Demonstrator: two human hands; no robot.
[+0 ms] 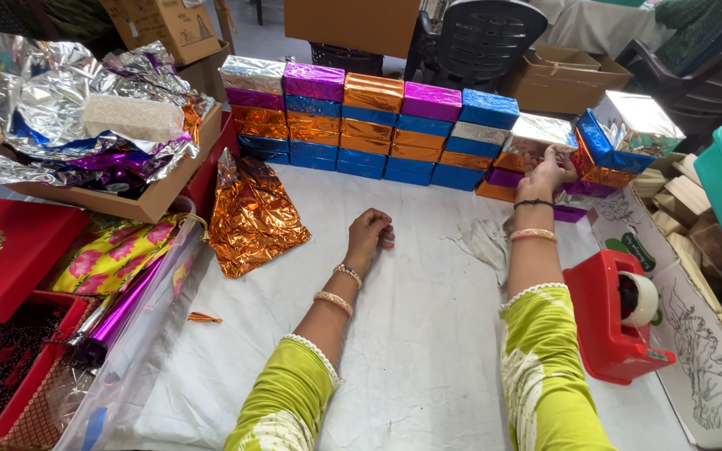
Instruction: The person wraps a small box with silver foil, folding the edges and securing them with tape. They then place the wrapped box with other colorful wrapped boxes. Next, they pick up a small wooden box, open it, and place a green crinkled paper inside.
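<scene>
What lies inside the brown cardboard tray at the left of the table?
The cardboard tray holds crumpled silver foil with purple and blue scraps, and a pale rectangular block resting on top. The foil covers whatever is underneath, so the tray's bottom cannot be seen.

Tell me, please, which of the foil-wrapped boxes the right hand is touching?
The right hand touches the silver-topped box at the wall's right end, above orange and purple ones; the other stacked boxes stand untouched.

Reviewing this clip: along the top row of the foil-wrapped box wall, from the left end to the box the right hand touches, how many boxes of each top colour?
Silver boxes: 2
Magenta boxes: 2
Orange box: 1
Blue box: 1
Total: 6
The right hand touches the second silver one.
</scene>
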